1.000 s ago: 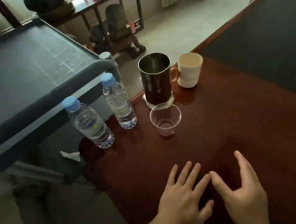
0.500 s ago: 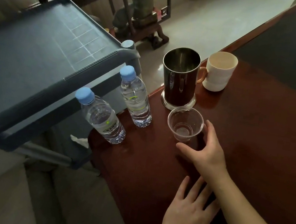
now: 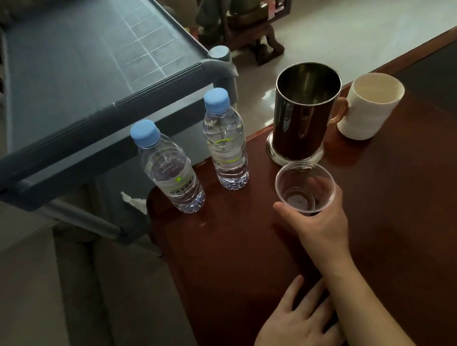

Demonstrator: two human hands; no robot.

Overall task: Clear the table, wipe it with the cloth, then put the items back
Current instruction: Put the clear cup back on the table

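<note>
The right hand [image 3: 320, 228] curls its thumb and fingers round an upright clear plastic cup [image 3: 304, 188], mouth up and empty, on the table [image 3: 417, 226] just this side of the open metal jug [image 3: 302, 114], while the left hand [image 3: 297, 344] lies flat, fingers spread, nearer the table's edge.

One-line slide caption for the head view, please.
Right hand grips clear plastic cup beside steel tumbler; left hand rests on table.

Single head view, looking steeply down, close over table [image 3: 389, 223] corner, slightly leftward
</note>
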